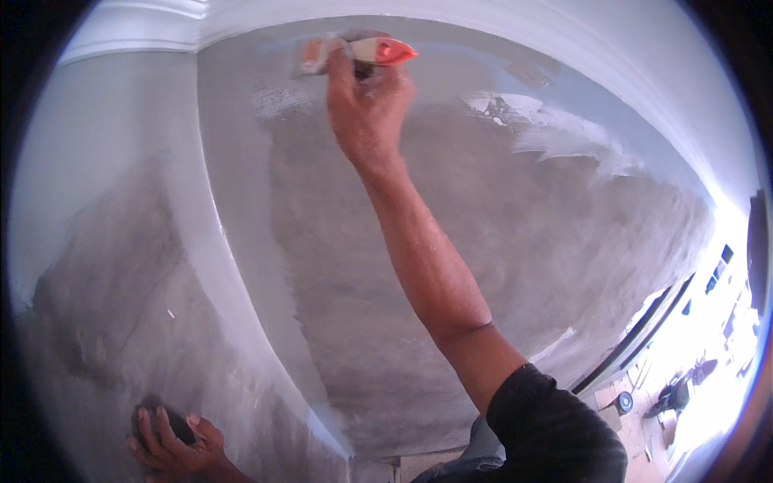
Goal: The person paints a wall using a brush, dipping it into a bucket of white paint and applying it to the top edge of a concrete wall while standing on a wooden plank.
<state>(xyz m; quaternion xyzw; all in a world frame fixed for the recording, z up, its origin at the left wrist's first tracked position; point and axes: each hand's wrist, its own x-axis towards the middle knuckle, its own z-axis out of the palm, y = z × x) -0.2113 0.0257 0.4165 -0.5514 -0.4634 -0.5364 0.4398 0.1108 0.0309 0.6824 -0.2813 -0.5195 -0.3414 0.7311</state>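
Observation:
My right hand (368, 102) is raised to the top of the grey wall, just under the white ceiling edging. It grips what looks like a flat paintbrush (386, 52) by a cream handle with a red-orange tip. The pale head, left of the fingers, is blurred by motion. Smooth grey paint borders a mottled brown-grey area of wall (374, 259) below. White smears (555, 130) streak the wall to the right of the hand. Low on the adjoining left wall (121, 290), my left hand (175, 444) has its fingers apart against the surface, holding nothing visible.
An inside corner (226, 238) divides the two walls. White moulding (139, 27) runs along the top left. At the lower right, a round dark container (624, 403) and other items stand on the floor far below, beside a glaring bright opening (718, 338).

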